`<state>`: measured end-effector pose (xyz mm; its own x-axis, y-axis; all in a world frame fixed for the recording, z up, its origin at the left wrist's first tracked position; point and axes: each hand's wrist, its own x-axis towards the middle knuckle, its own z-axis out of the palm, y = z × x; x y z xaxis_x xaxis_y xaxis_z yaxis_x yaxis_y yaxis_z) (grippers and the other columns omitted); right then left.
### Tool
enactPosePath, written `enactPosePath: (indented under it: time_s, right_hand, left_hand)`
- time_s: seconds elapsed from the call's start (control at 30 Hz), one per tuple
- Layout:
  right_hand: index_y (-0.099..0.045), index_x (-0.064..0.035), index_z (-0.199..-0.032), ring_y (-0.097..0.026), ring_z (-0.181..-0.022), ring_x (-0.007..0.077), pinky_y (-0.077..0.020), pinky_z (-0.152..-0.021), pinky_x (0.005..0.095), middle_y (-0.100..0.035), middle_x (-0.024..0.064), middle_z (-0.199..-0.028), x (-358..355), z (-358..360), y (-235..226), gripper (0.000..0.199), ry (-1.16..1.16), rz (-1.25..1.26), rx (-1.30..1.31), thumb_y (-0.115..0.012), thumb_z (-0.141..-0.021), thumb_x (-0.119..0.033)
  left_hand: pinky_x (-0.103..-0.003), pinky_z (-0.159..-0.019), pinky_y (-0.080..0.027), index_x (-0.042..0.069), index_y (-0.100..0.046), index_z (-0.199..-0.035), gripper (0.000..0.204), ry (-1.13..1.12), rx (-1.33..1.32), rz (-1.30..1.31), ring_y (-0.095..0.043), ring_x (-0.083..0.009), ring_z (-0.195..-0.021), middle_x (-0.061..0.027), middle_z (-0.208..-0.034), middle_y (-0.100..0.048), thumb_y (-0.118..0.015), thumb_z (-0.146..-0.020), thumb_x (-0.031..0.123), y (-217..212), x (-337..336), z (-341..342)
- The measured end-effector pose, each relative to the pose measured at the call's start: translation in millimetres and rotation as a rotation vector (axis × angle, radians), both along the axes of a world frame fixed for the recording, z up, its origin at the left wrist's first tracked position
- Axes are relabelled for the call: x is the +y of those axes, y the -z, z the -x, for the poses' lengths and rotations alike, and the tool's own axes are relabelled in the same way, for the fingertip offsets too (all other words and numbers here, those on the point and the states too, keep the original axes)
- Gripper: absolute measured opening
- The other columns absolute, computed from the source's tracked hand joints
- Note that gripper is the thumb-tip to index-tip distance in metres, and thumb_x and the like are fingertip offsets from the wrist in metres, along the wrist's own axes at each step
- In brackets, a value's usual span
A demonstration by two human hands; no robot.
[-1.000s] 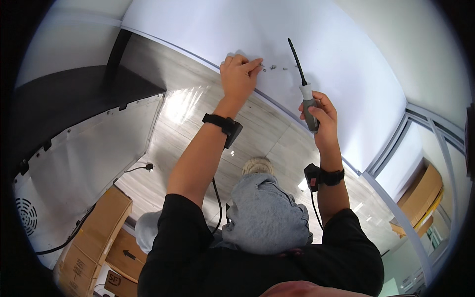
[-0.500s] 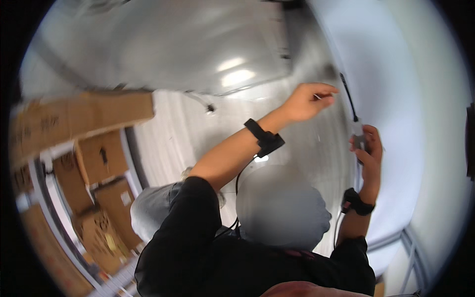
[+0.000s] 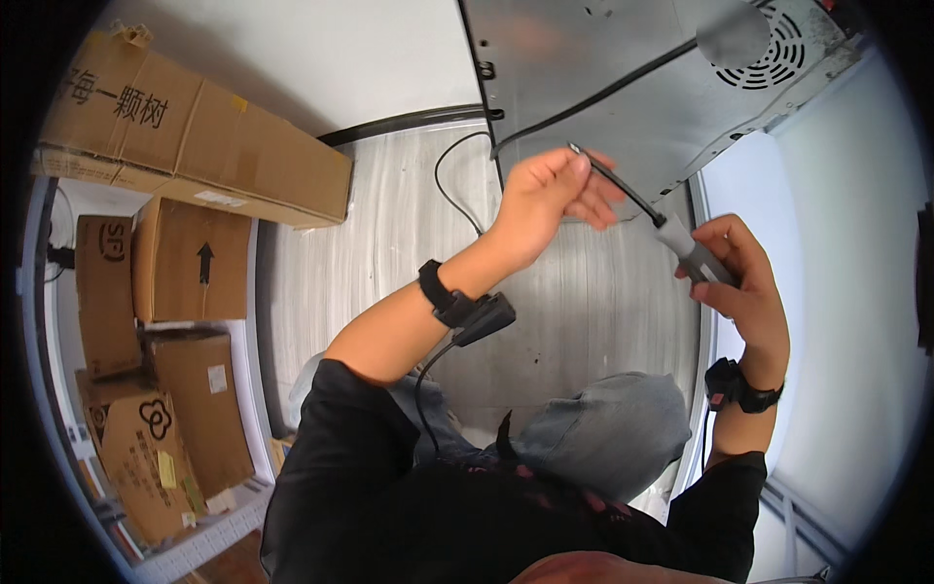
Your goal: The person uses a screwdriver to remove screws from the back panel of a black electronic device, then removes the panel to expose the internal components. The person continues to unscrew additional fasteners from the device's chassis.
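Observation:
My right hand (image 3: 735, 268) is closed around the grey handle of what looks like a powered screwdriver (image 3: 689, 248). Its long black shaft points up and left, toward my left hand (image 3: 555, 195). At the shaft's end, the thumb and a finger of that hand pinch about the tip, while the other fingers lie loosely behind the shaft. Whether a small part sits at the tip is too small to tell. Ahead of both hands stands a grey metal panel (image 3: 603, 63) with curved vent slots, crossed by a black cable (image 3: 623, 83).
A long cardboard box (image 3: 263, 146) lies at the far left, above a shelf rack (image 3: 248, 389) holding several cartons (image 3: 199, 258). Along the right runs a pale wall (image 3: 837, 195). Grey wood-look floor (image 3: 409, 234) shows below the panel, with a thin black cord (image 3: 443, 180) on it.
My left hand has come to the screwdriver's tip, from which it was apart. The screwdriver has tilted leftward. The view has swung, bringing the vented panel and black cable into sight.

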<state>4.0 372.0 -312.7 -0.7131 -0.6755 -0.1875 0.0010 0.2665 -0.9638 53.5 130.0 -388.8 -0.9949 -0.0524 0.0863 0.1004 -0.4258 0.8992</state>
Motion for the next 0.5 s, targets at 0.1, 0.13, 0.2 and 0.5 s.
enactPosePath:
  time_s: [0.1, 0.13, 0.2, 0.5]
  right_hand:
    - [-0.050, -0.0048, -0.105, -0.056, -0.079, 0.0100, -0.0431, -0.068, 0.0223, -0.063, 0.0072, -0.088, -30.5, -15.8, -17.9, 0.032, 0.044, 0.028, 0.002, -0.053, -0.076, 0.008]
    - [-0.050, -0.0049, -0.106, -0.056, -0.077, 0.0093, -0.0433, -0.065, 0.0217, -0.063, 0.0072, -0.088, -40.7, -25.3, -23.4, 0.032, 0.079, 0.022, -0.030, -0.054, -0.077, 0.007]
    - [-0.050, -0.0049, -0.106, -0.056, -0.072, 0.0079, -0.0436, -0.060, 0.0206, -0.064, 0.0071, -0.088, -62.2, -47.4, -36.5, 0.030, 0.162, 0.006, -0.093, -0.056, -0.078, 0.005]
    - [-0.051, -0.0059, -0.110, -0.054, -0.050, 0.0079, -0.0346, -0.040, 0.0193, -0.063, 0.0058, -0.082, -122.8, -106.4, 6.5, 0.028, 0.519, 0.022, -0.231, -0.060, -0.084, -0.011]
  left_hand:
    - [-0.028, -0.066, -0.054, 0.000, -0.053, -0.110, 0.030, -0.035, 0.002, -0.144, -0.065, -0.0191, -0.076, -0.0149, -0.098, -0.063, -0.039, -0.099, 0.023, -13.6, -19.8, 7.8]
    - [-0.028, -0.066, -0.054, 0.000, -0.053, -0.110, 0.029, -0.034, -0.008, -0.195, -0.065, -0.0188, -0.075, -0.0147, -0.098, -0.063, -0.040, -0.099, 0.023, -13.5, -27.6, 4.6]
    - [-0.028, -0.066, -0.054, 0.001, -0.053, -0.110, 0.028, -0.020, -0.034, -0.305, -0.065, -0.0182, -0.075, -0.0143, -0.097, -0.063, -0.041, -0.099, 0.022, -11.6, -42.8, -1.1]
    - [-0.025, -0.066, -0.052, 0.005, -0.054, -0.110, 0.024, -0.013, -0.190, -0.494, -0.061, -0.0128, -0.073, -0.0057, -0.092, -0.064, -0.046, -0.097, 0.023, 9.9, -64.5, 1.4]
